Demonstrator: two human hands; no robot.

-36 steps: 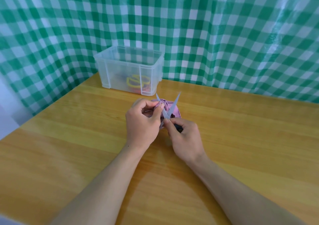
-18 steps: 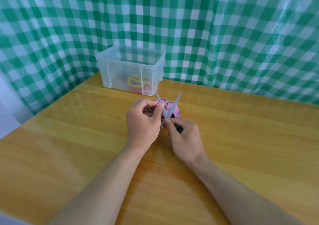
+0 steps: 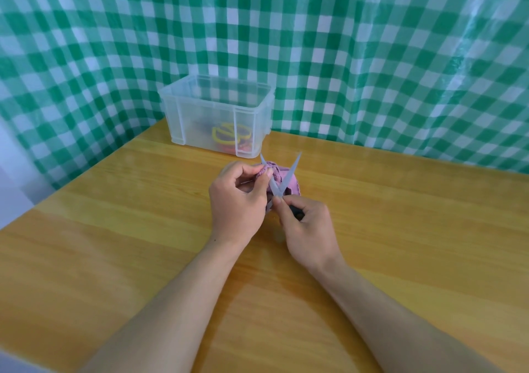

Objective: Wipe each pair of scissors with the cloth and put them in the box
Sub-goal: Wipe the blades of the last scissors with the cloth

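- You worked at a wooden table [image 3: 114, 258] with a smooth, glossy top of yellow-brown grain; both your bare forearms reached in from its near edge toward the middle.
- Your right hand [image 3: 309, 229] was closed around the dark handle of the scissors [image 3: 282, 185], blades spread in a V and pointing away from you.
- Your left hand [image 3: 239, 198] was curled, its thumb and fingers pinching the soft, crumpled purple cloth [image 3: 279, 176] against the left blade.
- The cloth bunched behind the pale, matte blades, just above the table's middle.
- Farther on, near the far left corner, stood the clear plastic box [image 3: 214, 115], rectangular and lidless, with yellow and red looped handles showing through its wall.
- A green-and-white checked sheet [image 3: 372, 57], shiny and wrinkled, hung behind the table's far and left edges.
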